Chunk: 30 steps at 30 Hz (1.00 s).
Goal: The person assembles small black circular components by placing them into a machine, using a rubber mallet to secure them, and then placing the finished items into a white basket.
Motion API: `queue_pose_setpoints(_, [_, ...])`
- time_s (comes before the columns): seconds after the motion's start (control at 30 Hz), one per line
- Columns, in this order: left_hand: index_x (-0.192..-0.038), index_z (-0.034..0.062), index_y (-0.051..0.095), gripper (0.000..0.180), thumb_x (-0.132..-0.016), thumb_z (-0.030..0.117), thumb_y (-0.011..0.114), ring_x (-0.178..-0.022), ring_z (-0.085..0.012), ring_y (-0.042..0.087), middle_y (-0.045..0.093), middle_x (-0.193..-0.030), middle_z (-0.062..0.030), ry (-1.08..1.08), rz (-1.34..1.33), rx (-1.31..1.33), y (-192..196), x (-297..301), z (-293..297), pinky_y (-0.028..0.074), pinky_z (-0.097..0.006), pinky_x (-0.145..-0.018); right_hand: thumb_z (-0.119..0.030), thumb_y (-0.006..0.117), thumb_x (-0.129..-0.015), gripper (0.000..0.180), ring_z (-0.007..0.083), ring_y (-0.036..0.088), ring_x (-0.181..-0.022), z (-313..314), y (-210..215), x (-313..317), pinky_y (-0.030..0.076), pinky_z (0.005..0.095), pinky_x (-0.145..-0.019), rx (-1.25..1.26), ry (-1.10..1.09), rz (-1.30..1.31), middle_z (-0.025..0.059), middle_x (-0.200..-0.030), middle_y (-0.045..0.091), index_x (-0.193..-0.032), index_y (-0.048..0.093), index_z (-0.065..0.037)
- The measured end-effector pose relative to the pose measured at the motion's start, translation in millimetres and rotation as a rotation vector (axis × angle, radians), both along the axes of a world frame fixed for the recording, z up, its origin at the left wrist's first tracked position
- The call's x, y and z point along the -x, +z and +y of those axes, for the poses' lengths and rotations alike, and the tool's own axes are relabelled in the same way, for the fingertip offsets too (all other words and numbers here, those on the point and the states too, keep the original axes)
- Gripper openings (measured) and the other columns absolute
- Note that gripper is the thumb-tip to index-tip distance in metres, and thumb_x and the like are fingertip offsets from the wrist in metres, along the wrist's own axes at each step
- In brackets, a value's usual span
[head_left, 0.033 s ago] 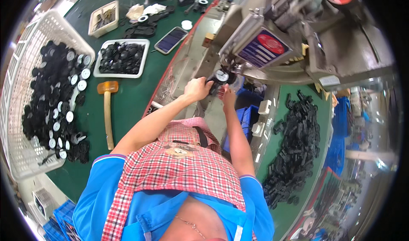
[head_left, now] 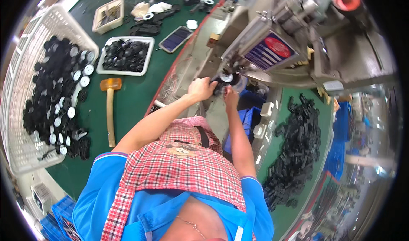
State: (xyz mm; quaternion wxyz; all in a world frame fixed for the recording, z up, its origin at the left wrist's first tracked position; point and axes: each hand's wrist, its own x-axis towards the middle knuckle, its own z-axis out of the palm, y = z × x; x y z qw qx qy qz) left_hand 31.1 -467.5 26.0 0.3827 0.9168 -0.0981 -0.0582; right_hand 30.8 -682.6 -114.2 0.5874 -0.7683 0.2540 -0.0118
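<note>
My left hand (head_left: 203,88) and my right hand (head_left: 231,94) meet at a small black round part (head_left: 223,79) with a pale centre. They hold it right under the front of a grey metal machine (head_left: 298,40). The left fingers curl around the part's left side. The right fingertips pinch it from below. Both forearms reach up from my blue shirt and red checked apron. Much of the part is hidden behind my fingers.
A white basket (head_left: 17,113) of black round parts stands at the left. Beside it are a white tray (head_left: 100,68) of black pieces, a yellow-headed mallet (head_left: 110,108) and a phone (head_left: 175,39). A pile of black parts (head_left: 298,147) lies at the right.
</note>
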Motion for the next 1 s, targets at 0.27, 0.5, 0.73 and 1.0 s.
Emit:
queue_pose_setpoints(0.27, [-0.108,0.0044,0.063,0.035,-0.093,0.036,0.057,-0.089,-0.042,0.065,0.067,-0.092,-0.0247,0.021,-0.023,0.207,37,26,56,0.05,-0.049,-0.078,-0.017,0.055,-0.086,0.025,0.0436,0.058,-0.098,1,9,-41,0.046,0.0503,-0.088,0.877,0.257,-0.168,0.0252,-0.105,0.062,-0.097,0.065,0.003])
queue_pose_setpoints(0.5, [-0.128,0.0105,0.054,0.036,-0.099,0.031,0.048,-0.096,-0.0429,0.063,0.066,-0.106,-0.0221,0.411,0.093,-0.07,-11,122,253,0.05,-0.049,-0.083,-0.023,0.06,-0.083,0.022,0.0431,0.064,-0.087,-30,-4,-67,0.05,0.0524,-0.076,1.22,0.396,-0.061,0.0225,-0.09,0.068,-0.092,0.071,-0.006])
queue_pose_setpoints(0.73, [-0.115,0.0115,0.06,0.033,-0.095,0.037,0.055,-0.088,-0.038,0.065,0.066,-0.1,-0.0155,0.577,-0.222,-0.403,43,75,270,0.052,-0.049,-0.074,-0.02,0.066,-0.08,0.019,0.0394,0.066,-0.088,-66,-25,-92,0.052,0.0481,-0.074,1.277,0.45,-0.165,0.0183,-0.09,0.07,-0.091,0.068,-0.006])
queue_pose_setpoints(1.0, [-0.081,0.0117,0.072,0.016,-0.081,0.027,0.071,-0.089,-0.0252,0.063,0.062,-0.089,-0.0056,0.572,-0.518,-0.553,13,-88,280,0.053,-0.039,-0.074,-0.038,0.068,-0.085,0.025,0.0349,0.067,-0.086,-107,-61,-100,0.05,0.0455,-0.072,1.074,0.378,-0.275,0.0099,-0.091,0.071,-0.096,0.067,-0.015])
